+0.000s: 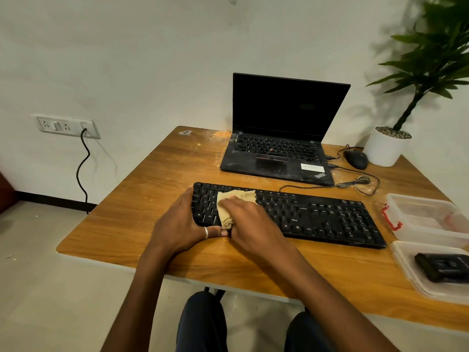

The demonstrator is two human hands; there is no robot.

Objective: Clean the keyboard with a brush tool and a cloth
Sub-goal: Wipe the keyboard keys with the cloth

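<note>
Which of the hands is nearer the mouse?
Right. The right hand, holding the cloth on the keyboard, lies nearer the mouse; the left hand grips the keyboard's left end, farther off.

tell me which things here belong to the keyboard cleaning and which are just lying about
Job in hand: keyboard; cloth, held on the keys by the right hand; left hand, gripping the keyboard's left end.
Lying about: laptop; mouse; potted plant; two plastic containers, the near one holding a black object I can't identify.
</note>
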